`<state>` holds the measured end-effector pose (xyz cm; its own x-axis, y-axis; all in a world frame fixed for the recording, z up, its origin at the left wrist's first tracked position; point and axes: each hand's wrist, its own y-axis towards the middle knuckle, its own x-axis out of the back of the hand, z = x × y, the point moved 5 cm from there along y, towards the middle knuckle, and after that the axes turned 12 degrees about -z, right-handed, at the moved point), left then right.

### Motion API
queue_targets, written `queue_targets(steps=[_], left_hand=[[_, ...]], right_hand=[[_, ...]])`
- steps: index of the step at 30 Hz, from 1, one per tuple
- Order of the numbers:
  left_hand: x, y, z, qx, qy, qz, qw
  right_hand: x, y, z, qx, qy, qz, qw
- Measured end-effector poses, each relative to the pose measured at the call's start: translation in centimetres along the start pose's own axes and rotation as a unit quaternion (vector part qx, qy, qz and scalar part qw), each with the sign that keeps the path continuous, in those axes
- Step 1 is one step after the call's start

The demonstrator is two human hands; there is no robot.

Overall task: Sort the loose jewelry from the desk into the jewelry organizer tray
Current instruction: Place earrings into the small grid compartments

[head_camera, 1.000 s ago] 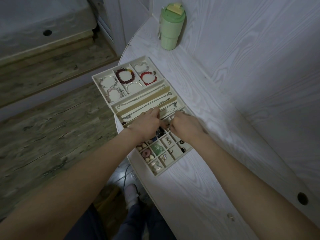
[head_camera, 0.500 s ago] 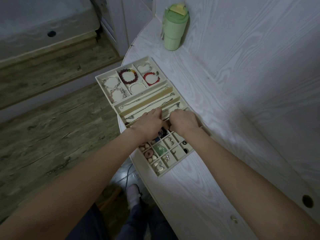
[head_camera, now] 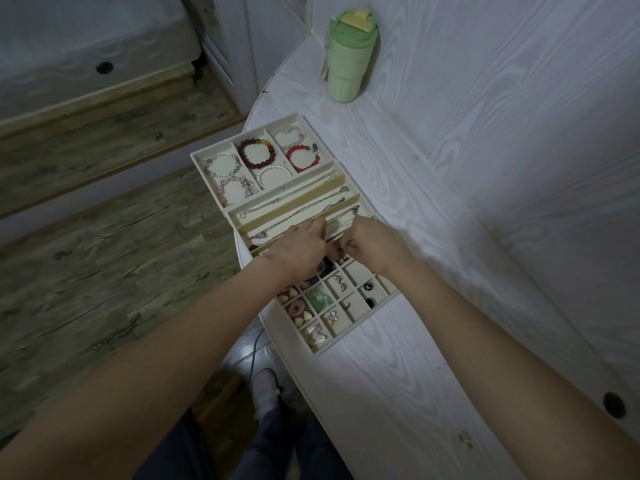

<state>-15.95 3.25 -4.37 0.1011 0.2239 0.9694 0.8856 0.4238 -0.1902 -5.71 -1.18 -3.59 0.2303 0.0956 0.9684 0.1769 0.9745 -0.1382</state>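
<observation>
Mostly filled, the cream jewelry organizer tray (head_camera: 356,336) holds bracelets, chains and small pieces; both hands' fingers curl together, contents unclear.

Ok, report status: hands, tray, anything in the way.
Left hand and right hand meet over the cream compartmented jewelry organizer tray, fingers curled; what they hold is hidden. Nothing blocking; green lidded tumbler far off.

No text, label, brand, number or sign can be read anywhere in this view. The pale green plastic tumbler with a yellow lid tab (head_camera: 347,60) shows a plain wall, and the cream compartmented jewelry organizer tray (head_camera: 349,341) carries no legible marking.
</observation>
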Motion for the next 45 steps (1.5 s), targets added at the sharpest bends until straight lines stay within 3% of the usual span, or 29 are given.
queue_targets(steps=[6, 19, 38, 45], left_hand=[[0.0, 0.0, -0.1, 0.001, 0.013, 0.001, 1.0], [0.4, -0.1, -0.5, -0.005, 0.009, -0.002, 1.0], [0.1, -0.3, -0.4, 0.031, -0.03, -0.008, 0.999], [0.4, -0.6, -0.2, 0.054, -0.098, 0.003, 0.994]], right_hand=[[0.4, -1.8, -1.0, -0.011, 0.039, -0.035, 0.999], [-0.2, -1.7, 0.1, -0.009, -0.007, -0.002, 1.0], [0.1, 0.2, 1.9, -0.051, -0.137, 0.014, 0.989], [0.1, -0.6, 1.2, -0.08, -0.068, -0.007, 0.994]])
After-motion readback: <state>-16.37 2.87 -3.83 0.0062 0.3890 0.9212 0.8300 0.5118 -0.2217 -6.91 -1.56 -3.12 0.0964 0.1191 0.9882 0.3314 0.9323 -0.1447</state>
